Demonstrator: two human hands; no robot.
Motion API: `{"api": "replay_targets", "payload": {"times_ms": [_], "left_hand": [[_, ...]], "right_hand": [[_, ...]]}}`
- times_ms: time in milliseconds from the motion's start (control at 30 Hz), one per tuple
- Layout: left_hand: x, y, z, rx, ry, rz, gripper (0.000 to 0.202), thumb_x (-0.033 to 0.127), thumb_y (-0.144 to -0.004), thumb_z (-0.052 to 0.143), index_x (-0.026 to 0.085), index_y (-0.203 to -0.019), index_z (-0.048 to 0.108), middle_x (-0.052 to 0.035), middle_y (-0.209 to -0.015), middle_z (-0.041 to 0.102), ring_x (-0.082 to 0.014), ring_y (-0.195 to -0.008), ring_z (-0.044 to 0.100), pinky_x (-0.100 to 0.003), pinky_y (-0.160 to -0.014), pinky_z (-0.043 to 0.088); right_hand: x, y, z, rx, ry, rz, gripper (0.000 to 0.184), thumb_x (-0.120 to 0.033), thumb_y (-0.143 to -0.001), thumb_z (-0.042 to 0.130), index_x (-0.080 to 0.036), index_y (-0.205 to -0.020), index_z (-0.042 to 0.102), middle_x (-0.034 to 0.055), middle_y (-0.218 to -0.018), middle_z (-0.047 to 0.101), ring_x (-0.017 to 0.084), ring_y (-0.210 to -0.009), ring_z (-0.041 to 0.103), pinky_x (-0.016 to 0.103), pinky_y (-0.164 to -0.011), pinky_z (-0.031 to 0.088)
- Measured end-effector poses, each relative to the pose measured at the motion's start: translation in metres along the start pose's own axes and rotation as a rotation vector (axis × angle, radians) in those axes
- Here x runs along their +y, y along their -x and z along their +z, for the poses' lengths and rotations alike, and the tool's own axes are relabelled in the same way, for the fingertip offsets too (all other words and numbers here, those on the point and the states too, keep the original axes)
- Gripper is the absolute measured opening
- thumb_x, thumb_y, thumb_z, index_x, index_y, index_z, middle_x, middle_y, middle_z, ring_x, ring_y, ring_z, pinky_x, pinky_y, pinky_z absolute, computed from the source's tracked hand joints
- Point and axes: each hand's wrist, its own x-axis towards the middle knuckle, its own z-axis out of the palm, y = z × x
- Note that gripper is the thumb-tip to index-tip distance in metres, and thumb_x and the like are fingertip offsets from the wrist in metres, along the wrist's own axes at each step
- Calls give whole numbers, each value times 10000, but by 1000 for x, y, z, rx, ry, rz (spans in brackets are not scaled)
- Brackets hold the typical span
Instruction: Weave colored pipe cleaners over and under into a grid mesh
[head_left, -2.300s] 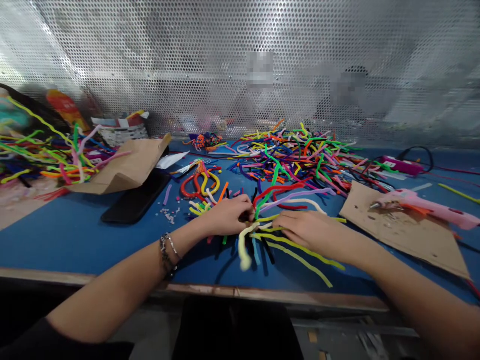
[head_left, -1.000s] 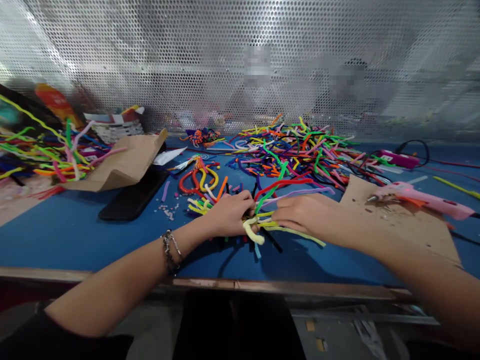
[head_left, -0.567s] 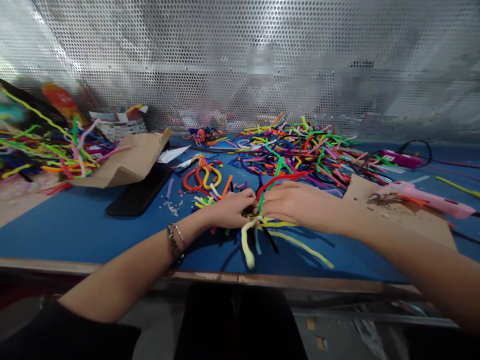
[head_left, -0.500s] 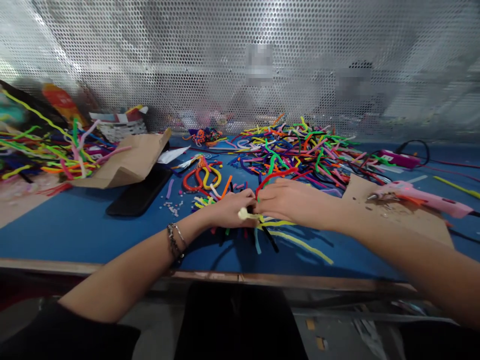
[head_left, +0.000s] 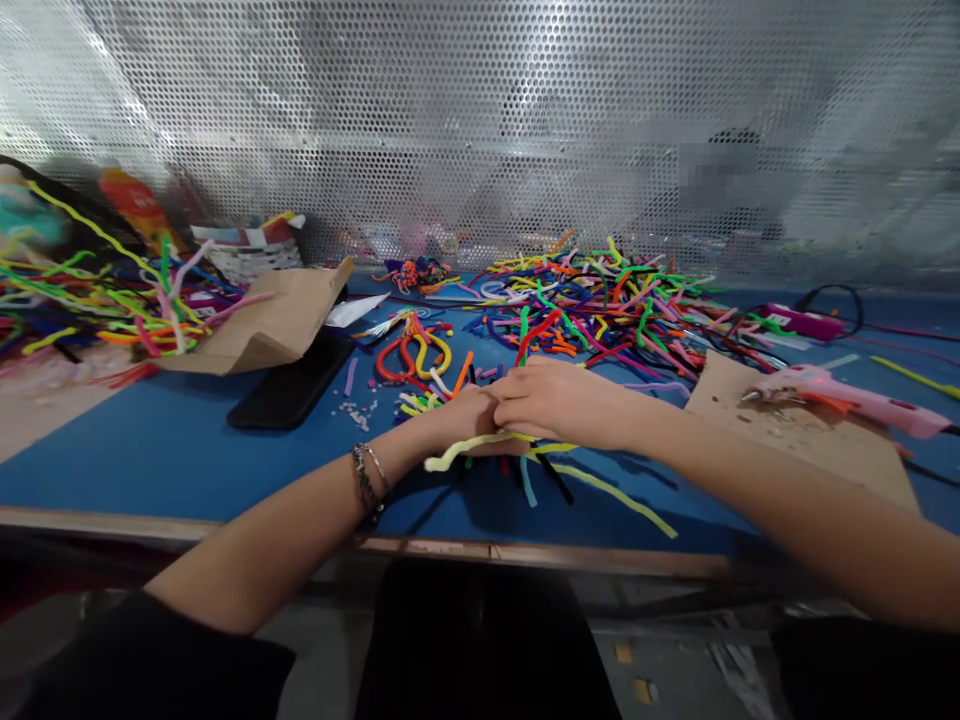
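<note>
My left hand (head_left: 469, 420) and my right hand (head_left: 551, 400) meet over the blue table, both with fingers closed around fuzzy pipe cleaners. A pale yellow pipe cleaner (head_left: 465, 450) sticks out leftward from under the right fingers, across the back of the left hand. Above the right hand rises a red pipe cleaner (head_left: 538, 332). Yellow, black and light blue pipe cleaner (head_left: 529, 482) ends poke out below the hands, and white and yellow ends (head_left: 420, 402) show at the left. The fingertips and the point where the pieces join are hidden.
Behind lies a heap of coloured pipe cleaners (head_left: 600, 300). A pink glue gun (head_left: 847, 395) rests on cardboard (head_left: 810, 440) at right. Orange-handled scissors (head_left: 397, 360), a black phone (head_left: 289, 385), brown paper (head_left: 270, 315) and another pile of pipe cleaners (head_left: 112, 300) are at left.
The pale yellow pipe cleaner's end now extends farther left across the left hand. My right hand has shifted slightly over the left one. The red pipe cleaner points more upright.
</note>
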Motion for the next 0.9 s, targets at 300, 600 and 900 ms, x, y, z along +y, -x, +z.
{"api": "replay_targets", "payload": {"times_ms": [300, 600, 900], "left_hand": [[10, -9, 8, 3, -145, -37, 278, 352, -821, 484, 201, -1038, 570, -53, -1084, 537, -218, -943, 539, -296, -764, 426], [13, -5, 3, -16, -190, -47, 243, 325, -851, 374, 177, -854, 567, -23, -876, 516, -167, -786, 521, -277, -752, 414], [18, -7, 1, -66, -237, -64, 152, 257, -790, 399, 181, -727, 515, -2, -789, 450, -159, -712, 485, -276, -654, 398]], "right_hand": [[-2, 20, 6, 140, 51, 127, 226, -199, -870, 405, -168, -1020, 572, 88, -1017, 574, 211, -943, 502, 344, -795, 387], [-27, 50, -8, 139, 34, 169, 234, -249, -775, 547, -175, -997, 563, 90, -1027, 556, 214, -959, 510, 356, -809, 431], [-31, 62, 26, 2, -84, 267, 245, -154, -760, 524, -162, -997, 590, 86, -1042, 589, 207, -941, 559, 347, -801, 464]]}}
